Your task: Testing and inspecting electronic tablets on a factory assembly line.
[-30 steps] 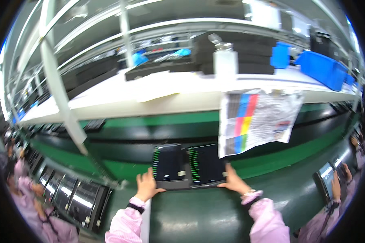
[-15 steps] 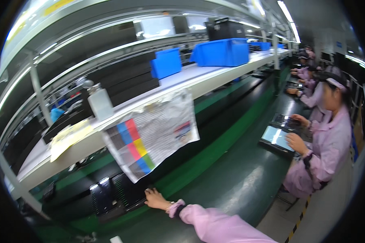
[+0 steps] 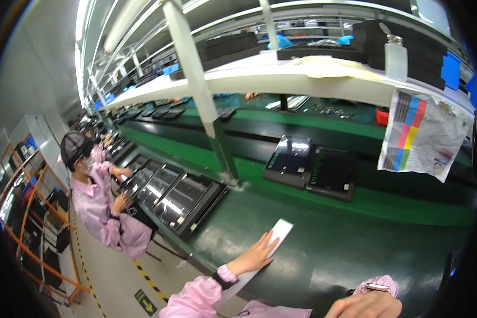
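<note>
My left hand (image 3: 254, 256) lies over a long flat white strip (image 3: 281, 231) on the green bench, its fingers stretched out along it. Part of the strip is covered by the hand and the pink sleeve. At the lower edge is my right hand (image 3: 367, 304), back upward, with a band at the wrist; its fingers are cut off by the picture's rim. Beyond both hands, two dark flat panels in black trays, the left one (image 3: 289, 156) and the right one (image 3: 331, 170), sit side by side on the green strip of the line.
A shelf (image 3: 350, 87) runs above the line, with a white bottle (image 3: 396, 61) on it and a printed sheet (image 3: 426, 135) hanging down. A metal post (image 3: 201, 100) stands at left. A co-worker (image 3: 98, 196) handles parts beside black trays (image 3: 172, 199). An orange rack (image 3: 29, 233) stands farther left.
My view has swung left. My right hand, earlier reaching to the edge of a black tray, has drawn back to the lower edge. My left hand has come into view on the white strip.
</note>
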